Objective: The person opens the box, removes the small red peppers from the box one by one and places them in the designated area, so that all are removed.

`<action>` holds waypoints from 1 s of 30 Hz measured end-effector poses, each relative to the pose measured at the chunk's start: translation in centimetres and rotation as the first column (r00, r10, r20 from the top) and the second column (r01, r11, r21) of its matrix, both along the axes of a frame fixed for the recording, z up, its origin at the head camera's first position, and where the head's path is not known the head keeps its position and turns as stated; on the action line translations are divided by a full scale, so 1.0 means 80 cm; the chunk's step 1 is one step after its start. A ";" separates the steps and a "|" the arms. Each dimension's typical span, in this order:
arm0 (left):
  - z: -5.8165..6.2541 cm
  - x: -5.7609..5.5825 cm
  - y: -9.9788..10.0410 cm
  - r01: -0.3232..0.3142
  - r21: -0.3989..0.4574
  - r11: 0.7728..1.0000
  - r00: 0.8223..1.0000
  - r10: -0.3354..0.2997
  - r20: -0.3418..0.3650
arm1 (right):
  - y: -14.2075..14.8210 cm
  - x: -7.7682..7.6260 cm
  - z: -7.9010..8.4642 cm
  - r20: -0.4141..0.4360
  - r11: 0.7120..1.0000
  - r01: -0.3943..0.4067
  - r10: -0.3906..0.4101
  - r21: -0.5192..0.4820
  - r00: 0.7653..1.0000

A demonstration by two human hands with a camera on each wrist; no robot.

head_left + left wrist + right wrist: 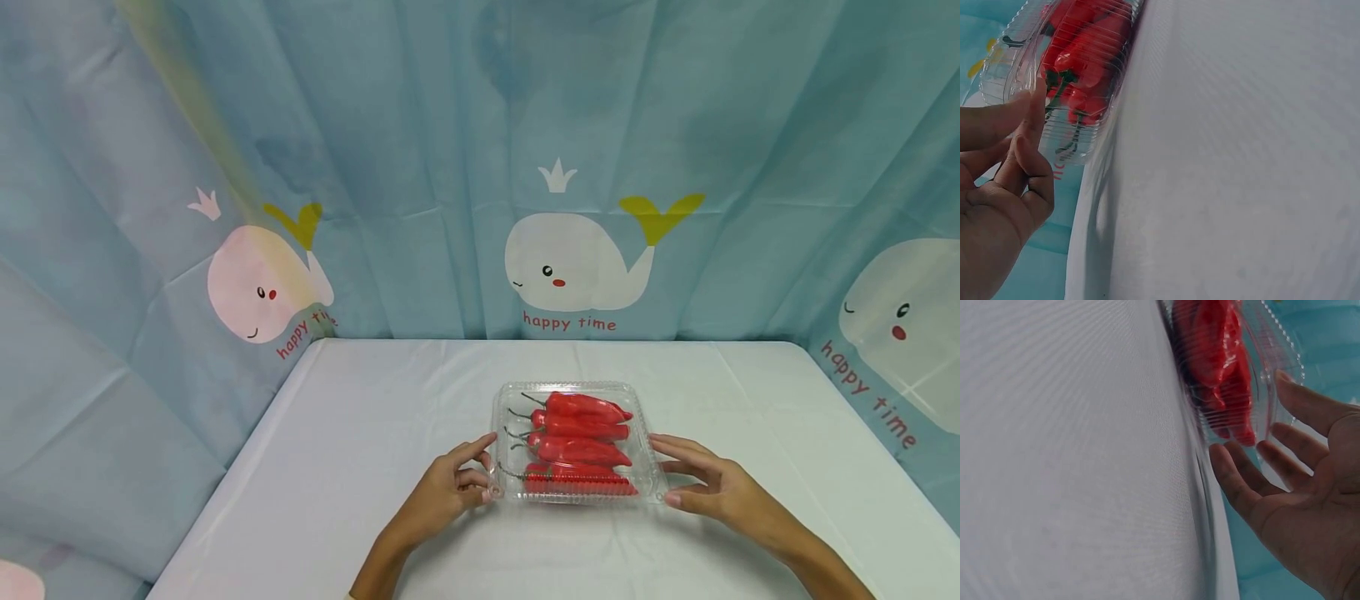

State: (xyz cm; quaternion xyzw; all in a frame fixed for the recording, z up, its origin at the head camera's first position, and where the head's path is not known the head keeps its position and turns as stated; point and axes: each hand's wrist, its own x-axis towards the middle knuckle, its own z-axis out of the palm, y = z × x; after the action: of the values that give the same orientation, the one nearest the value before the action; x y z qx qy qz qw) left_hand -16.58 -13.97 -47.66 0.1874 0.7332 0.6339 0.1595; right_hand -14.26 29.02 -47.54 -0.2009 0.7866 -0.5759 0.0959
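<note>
A clear plastic clamshell box [570, 492] sits toward the right half of the white table. Inside it, several long red chili peppers [585, 451] lie side by side, green stems toward the left. My left hand [447, 492] is at the box's left side; in the left wrist view its thumb and index finger [1036, 115] pinch the rim near the corner. On the opposite side, my right hand [712, 486] has its thumb at the near right corner and its other fingers along the edge. The right wrist view shows those fingers [1235, 481] spread and only slightly bent.
The white-covered table [360, 450] reaches back to a pale blue curtain [420, 167] printed with whales. Curtain also hangs along the left and right sides.
</note>
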 end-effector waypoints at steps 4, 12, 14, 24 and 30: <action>0.002 0.000 -0.002 0.000 -0.008 1.000 1.000 0.000 0.027 | 0.000 0.000 0.000 -0.013 1.000 0.000 0.000 -0.002 1.000; 0.007 0.000 -0.004 -0.005 -0.052 0.999 1.000 0.005 0.010 | 0.000 -0.001 -0.001 -0.027 1.000 -0.007 0.007 -0.008 1.000; 0.006 -0.001 -0.004 -0.017 -0.065 0.998 1.000 0.017 0.002 | -0.001 -0.001 0.000 -0.017 1.000 -0.002 0.002 -0.010 1.000; 0.007 0.001 -0.001 -0.019 -0.039 0.999 1.000 0.020 0.022 | -0.001 0.000 0.005 0.119 0.999 -0.017 0.021 -0.041 0.993; 0.006 0.002 0.000 -0.025 -0.051 0.998 0.999 0.026 0.031 | 0.008 -0.001 0.003 0.188 0.987 -0.080 0.106 -0.141 0.976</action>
State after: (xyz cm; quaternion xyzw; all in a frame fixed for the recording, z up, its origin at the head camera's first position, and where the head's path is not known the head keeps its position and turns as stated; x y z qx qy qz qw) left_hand -16.45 -13.96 -47.19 0.1638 0.7488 0.6200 0.1676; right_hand -14.36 29.67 -47.30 -0.1862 0.7232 -0.6386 0.1858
